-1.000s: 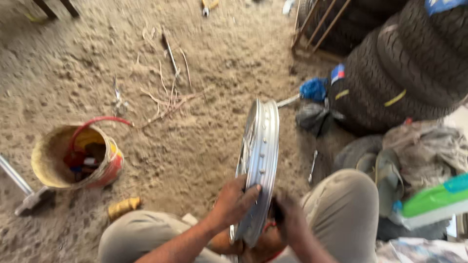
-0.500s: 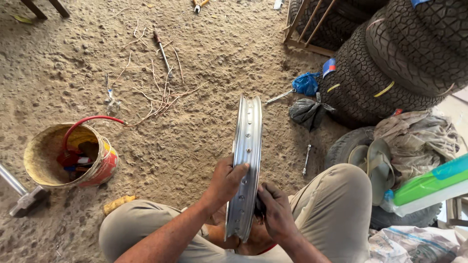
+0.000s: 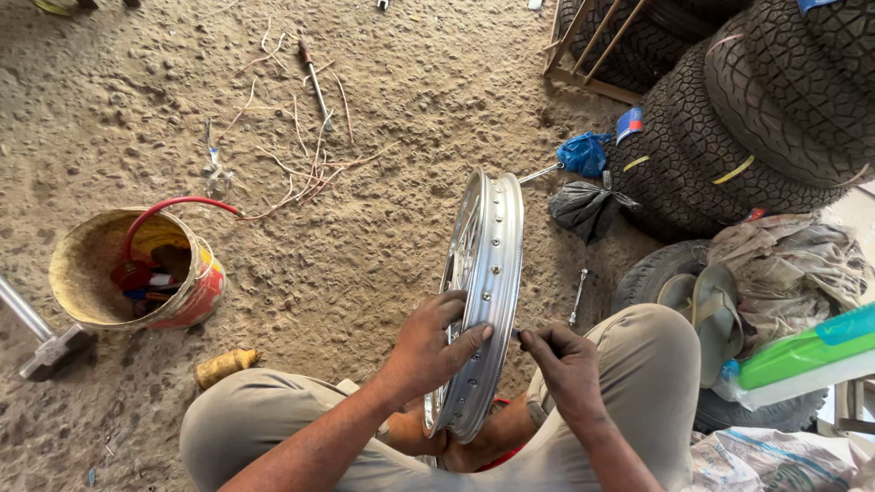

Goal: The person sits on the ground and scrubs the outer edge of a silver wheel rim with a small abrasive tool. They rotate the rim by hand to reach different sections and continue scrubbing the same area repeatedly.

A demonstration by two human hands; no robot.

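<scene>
**Rim upright between my knees**

My left hand [image 3: 428,351] wraps over the shiny silver metal wheel rim [image 3: 488,273], thumb across its drilled outer band, gripping it. The rim stands on edge on the sandy dirt floor [image 3: 365,118] between my legs. My right hand [image 3: 567,364] touches the rim's right edge, fingers pinched on something too small to make out. A battered yellow-and-red bucket [image 3: 196,292] sits well apart to my left.
</scene>
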